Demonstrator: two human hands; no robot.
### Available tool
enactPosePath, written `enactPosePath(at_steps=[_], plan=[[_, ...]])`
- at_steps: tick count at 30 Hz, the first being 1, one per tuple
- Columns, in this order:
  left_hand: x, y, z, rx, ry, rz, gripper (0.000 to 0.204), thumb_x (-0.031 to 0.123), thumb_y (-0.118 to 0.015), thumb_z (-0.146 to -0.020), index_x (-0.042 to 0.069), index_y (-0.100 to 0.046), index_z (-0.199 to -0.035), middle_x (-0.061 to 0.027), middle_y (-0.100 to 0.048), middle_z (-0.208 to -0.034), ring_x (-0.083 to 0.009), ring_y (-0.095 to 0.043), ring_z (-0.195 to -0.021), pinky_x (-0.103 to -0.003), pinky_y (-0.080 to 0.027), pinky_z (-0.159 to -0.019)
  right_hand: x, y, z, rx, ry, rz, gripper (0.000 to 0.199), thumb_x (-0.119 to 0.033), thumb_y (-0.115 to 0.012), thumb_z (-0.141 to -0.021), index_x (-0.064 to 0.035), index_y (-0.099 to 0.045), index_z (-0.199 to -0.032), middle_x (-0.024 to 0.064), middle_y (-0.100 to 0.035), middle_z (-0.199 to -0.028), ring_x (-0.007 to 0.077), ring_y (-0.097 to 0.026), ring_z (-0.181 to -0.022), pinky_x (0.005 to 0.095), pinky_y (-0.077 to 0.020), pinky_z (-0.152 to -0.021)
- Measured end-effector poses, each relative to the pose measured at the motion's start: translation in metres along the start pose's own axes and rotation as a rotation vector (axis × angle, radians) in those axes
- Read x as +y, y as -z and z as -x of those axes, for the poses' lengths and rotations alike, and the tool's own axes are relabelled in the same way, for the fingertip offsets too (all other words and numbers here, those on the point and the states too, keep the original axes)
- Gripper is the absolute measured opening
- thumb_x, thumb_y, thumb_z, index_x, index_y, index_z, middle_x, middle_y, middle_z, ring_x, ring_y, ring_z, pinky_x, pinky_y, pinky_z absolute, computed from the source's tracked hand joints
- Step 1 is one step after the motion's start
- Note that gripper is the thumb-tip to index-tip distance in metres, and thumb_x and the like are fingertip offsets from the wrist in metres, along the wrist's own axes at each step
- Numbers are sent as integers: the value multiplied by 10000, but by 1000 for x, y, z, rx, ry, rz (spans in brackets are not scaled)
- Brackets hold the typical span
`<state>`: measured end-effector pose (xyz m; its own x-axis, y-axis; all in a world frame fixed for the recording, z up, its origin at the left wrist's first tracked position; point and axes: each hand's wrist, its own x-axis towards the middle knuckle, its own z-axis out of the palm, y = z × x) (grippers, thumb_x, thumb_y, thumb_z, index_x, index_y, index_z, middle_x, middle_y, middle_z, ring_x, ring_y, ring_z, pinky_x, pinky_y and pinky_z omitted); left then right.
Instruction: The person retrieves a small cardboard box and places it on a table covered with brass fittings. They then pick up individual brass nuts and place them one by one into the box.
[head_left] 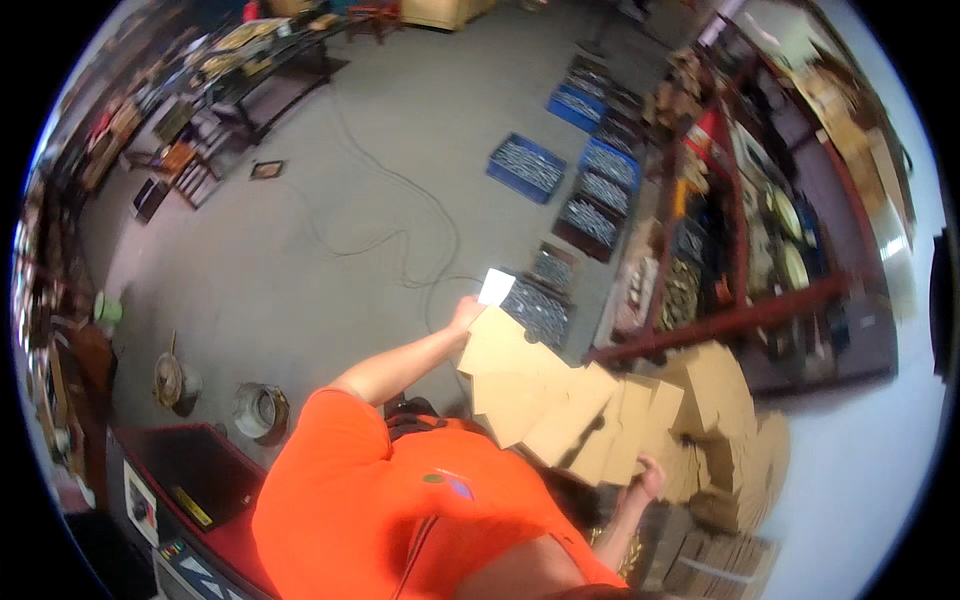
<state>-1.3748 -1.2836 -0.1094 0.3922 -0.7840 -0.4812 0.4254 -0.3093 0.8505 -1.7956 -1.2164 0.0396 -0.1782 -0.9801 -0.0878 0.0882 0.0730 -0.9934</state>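
Note:
My left hand (468,312) is closed at the far left corner of a brown flattened cardboard box (510,375). A small white card (497,287) sticks out past its fingers. Whether those fingers also pinch the cardboard is too blurred to tell. To the right, my right hand (650,478) has its fingers curled at the near edge of another folded cardboard box (625,420). These pieces overlap in front of my orange shirt, with dark cut-outs along their edges.
More cardboard boxes (720,400) pile up on the right, beside a tied cardboard bundle (715,565). Behind stands a red-framed rack (740,320). Blue bins (527,165) of metal parts stand on the floor, where a cable (400,185) runs. A bucket (262,412) sits left, near a dark red machine (190,470).

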Motion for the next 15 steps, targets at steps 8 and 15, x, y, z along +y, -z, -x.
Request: enactPosePath(at_steps=[8, 15], plan=[[81, 218, 20, 250, -19, 181, 247, 173, -606, -778, -38, -588, -905, -102, -622, -786, -185, -600, -696, -338, -471, -606, 30, -204, 1, -358, 88, -19, 301, -271, -588, -794, 26, -634, -797, 100, -618, -843, 226, -586, -837, 356, -475, -781], [100, 401, 61, 518, -52, 379, 324, 175, -580, -775, -52, -516, -998, -133, -598, -804, -221, -611, -708, -359, -504, -587, 22, -416, 9, -759, -103, 218, 171, -177, -524, -794, -49, -636, -799, 35, -597, -891, 144, -556, -780, 269, -441, -648]])
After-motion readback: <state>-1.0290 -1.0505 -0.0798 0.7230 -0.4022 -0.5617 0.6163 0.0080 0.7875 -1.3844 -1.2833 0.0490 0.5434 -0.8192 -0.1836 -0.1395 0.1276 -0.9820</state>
